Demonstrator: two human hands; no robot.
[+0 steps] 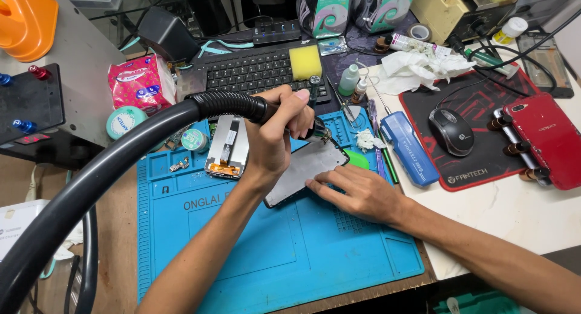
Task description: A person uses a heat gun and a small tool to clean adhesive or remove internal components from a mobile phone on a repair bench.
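On the blue mat (242, 253), the left hand (275, 135) grips a hot-air nozzle (318, 131) over the phone screen panel (308, 169), thin, stiff and probably fragile, best held by its edges, which the right hand (357, 193) pins with flat fingers.

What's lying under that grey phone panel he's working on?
The grey phone panel lies on the blue work mat, with the right hand pressing its lower edge and the left hand holding a hot-air nozzle over its top. Anything beneath the panel is hidden.
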